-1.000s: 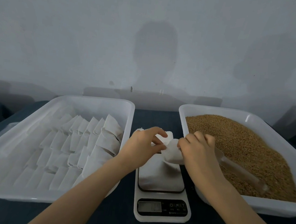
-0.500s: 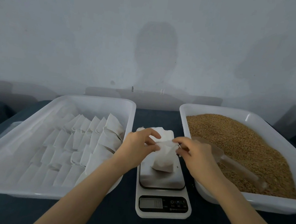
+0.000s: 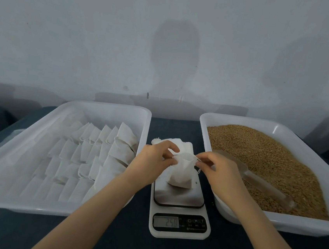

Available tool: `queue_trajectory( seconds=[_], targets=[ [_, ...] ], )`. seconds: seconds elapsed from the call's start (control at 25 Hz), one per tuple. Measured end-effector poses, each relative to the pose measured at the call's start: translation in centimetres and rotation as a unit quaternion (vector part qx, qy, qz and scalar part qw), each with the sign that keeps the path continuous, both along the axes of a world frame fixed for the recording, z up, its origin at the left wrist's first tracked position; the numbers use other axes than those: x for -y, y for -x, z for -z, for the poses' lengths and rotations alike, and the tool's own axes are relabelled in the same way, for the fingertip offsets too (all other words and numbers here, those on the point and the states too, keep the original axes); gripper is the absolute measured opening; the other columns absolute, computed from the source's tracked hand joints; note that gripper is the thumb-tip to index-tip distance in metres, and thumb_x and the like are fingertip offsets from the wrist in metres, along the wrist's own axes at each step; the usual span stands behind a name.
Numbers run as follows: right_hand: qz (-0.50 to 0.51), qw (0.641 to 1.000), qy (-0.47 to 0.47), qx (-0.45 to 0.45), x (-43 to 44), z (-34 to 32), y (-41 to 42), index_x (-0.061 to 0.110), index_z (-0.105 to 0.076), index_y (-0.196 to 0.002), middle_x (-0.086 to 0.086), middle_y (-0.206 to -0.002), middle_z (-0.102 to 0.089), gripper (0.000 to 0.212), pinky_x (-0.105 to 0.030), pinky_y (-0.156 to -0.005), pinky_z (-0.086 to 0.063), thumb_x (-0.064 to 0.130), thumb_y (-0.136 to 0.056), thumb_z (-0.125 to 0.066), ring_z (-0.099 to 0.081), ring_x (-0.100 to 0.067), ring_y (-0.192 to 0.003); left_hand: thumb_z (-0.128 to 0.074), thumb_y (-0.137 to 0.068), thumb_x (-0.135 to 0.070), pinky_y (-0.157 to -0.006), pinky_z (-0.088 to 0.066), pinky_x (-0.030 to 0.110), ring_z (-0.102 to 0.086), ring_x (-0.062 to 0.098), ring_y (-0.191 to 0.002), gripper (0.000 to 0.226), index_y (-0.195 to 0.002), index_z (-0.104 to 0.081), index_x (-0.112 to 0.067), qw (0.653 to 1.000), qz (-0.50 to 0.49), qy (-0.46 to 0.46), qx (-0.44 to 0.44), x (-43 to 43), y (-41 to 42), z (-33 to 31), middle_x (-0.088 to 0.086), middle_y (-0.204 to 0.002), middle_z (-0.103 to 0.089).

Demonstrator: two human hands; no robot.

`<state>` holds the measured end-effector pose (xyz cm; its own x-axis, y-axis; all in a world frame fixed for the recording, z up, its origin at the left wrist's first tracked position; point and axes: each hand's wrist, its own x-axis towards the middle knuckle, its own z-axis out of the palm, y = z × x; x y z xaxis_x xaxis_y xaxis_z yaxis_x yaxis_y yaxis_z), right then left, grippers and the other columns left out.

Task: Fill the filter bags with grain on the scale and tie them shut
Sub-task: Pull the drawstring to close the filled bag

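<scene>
A small white filter bag [image 3: 182, 171] stands on the steel plate of a white digital scale [image 3: 180, 199], its bottom bulging with grain. My left hand [image 3: 152, 159] pinches the left side of the bag's gathered mouth. My right hand [image 3: 218, 172] pinches the drawstring at the right side of the mouth. A thin string loop hangs below the right fingers. The scale's display [image 3: 166, 222] is lit; its digits are blurred. A stack of empty bags [image 3: 175, 142] lies just behind the scale plate.
A white tray [image 3: 108, 109] on the left holds rows of several filled, tied bags [image 3: 95, 153]. A white tray [image 3: 241, 120] on the right holds brown grain [image 3: 267, 161] with a clear plastic scoop [image 3: 255, 180] lying in it. Dark blue tabletop lies beneath; a grey wall stands behind.
The bag was lifted between both hands a second ago; it now stands on the scale plate. My hands have drawn slightly apart at its mouth, which is gathered tighter.
</scene>
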<state>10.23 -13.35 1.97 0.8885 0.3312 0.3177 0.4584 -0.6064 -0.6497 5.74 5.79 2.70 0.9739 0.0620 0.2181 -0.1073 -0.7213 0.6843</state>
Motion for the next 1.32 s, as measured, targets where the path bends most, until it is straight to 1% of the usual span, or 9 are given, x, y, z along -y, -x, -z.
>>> queue_trajectory(
  seconds=[0.2,0.36,0.52,0.8,0.96,1.04,1.12,1.24,1.32],
  targets=[
    [0.001,1.0,-0.013,-0.001,0.01,0.12,-0.14,0.02,-0.07,-0.102,0.009,-0.09,-0.067,0.015,-0.006,-0.07,-0.041,0.019,-0.087,-0.064,-0.06,0.002,-0.084,-0.065,-0.091,-0.024,-0.061,-0.037,-0.003,-0.052,-0.011,-0.07,0.022,-0.113,-0.06,-0.027,1.0,-0.003,-0.008,0.006,0.03,0.04,0.05,-0.009,-0.098,-0.069],
    [0.003,1.0,-0.011,0.0,0.02,0.19,-0.13,0.023,-0.07,-0.1,0.011,-0.089,-0.066,0.014,-0.006,-0.068,-0.04,0.021,-0.088,-0.064,-0.059,0.003,-0.083,-0.064,-0.092,-0.024,-0.063,-0.037,0.0,-0.052,-0.008,-0.072,0.023,-0.114,-0.06,-0.025,1.0,0.002,-0.009,0.006,0.06,0.06,0.03,-0.006,-0.103,-0.07],
    [0.001,1.0,-0.006,-0.001,0.02,0.26,-0.19,0.021,-0.07,-0.103,0.009,-0.091,-0.066,0.016,-0.007,-0.07,-0.04,0.022,-0.089,-0.063,-0.059,0.001,-0.085,-0.064,-0.092,-0.023,-0.064,-0.038,0.002,-0.053,-0.006,-0.071,0.022,-0.113,-0.06,-0.025,1.0,0.005,-0.005,0.008,0.06,0.1,0.02,-0.005,-0.101,-0.07],
    [-0.003,1.0,-0.01,0.007,0.1,0.27,-0.13,0.021,-0.07,-0.101,0.01,-0.09,-0.066,0.014,-0.007,-0.07,-0.041,0.021,-0.088,-0.063,-0.059,0.002,-0.084,-0.064,-0.092,-0.024,-0.062,-0.039,0.0,-0.053,-0.009,-0.072,0.021,-0.112,-0.06,-0.026,1.0,0.004,-0.006,0.016,-0.03,0.03,0.16,-0.009,-0.097,-0.069],
    [-0.002,1.0,-0.008,0.009,0.05,0.24,-0.16,0.022,-0.07,-0.097,0.012,-0.086,-0.066,0.011,-0.005,-0.068,-0.042,0.021,-0.088,-0.063,-0.058,0.006,-0.081,-0.064,-0.092,-0.023,-0.062,-0.038,-0.002,-0.053,-0.009,-0.07,0.021,-0.111,-0.059,-0.027,1.0,0.002,-0.002,0.021,-0.04,0.01,0.22,-0.014,-0.09,-0.065],
    [0.0,1.0,-0.007,0.013,0.04,0.19,-0.14,0.022,-0.069,-0.092,0.015,-0.083,-0.065,0.007,0.0,-0.069,-0.039,0.021,-0.088,-0.063,-0.057,0.011,-0.078,-0.064,-0.092,-0.023,-0.061,-0.038,-0.002,-0.053,-0.009,-0.068,0.02,-0.11,-0.058,-0.028,1.0,-0.004,0.002,0.029,-0.05,-0.01,0.23,-0.015,-0.088,-0.063],
    [-0.001,1.0,-0.008,0.012,0.11,0.1,-0.05,0.025,-0.066,-0.089,0.018,-0.081,-0.063,0.006,0.002,-0.066,-0.038,0.021,-0.089,-0.062,-0.056,0.012,-0.078,-0.061,-0.094,-0.023,-0.061,-0.038,-0.001,-0.053,-0.007,-0.069,0.02,-0.113,-0.058,-0.028,0.999,-0.011,-0.009,0.036,-0.07,0.02,0.16,-0.017,-0.087,-0.06],
    [-0.004,1.0,-0.019,0.008,0.25,-0.13,0.23,0.029,-0.06,-0.088,0.018,-0.083,-0.062,0.007,0.002,-0.066,-0.038,0.023,-0.09,-0.06,-0.056,0.011,-0.081,-0.058,-0.094,-0.019,-0.064,-0.039,-0.001,-0.053,-0.006,-0.069,0.026,-0.12,-0.061,-0.024,0.998,-0.003,-0.021,0.062,-0.14,0.19,0.14,-0.018,-0.086,-0.054],
    [-0.02,0.999,-0.029,0.013,0.23,-0.3,0.47,0.03,-0.059,-0.086,0.019,-0.082,-0.062,0.009,0.003,-0.068,-0.038,0.022,-0.09,-0.06,-0.055,0.013,-0.083,-0.057,-0.093,-0.013,-0.069,-0.039,-0.002,-0.054,-0.008,-0.071,0.028,-0.119,-0.066,-0.02,0.997,0.01,-0.022,0.075,-0.26,0.34,0.18,-0.018,-0.088,-0.053]
  ],
)
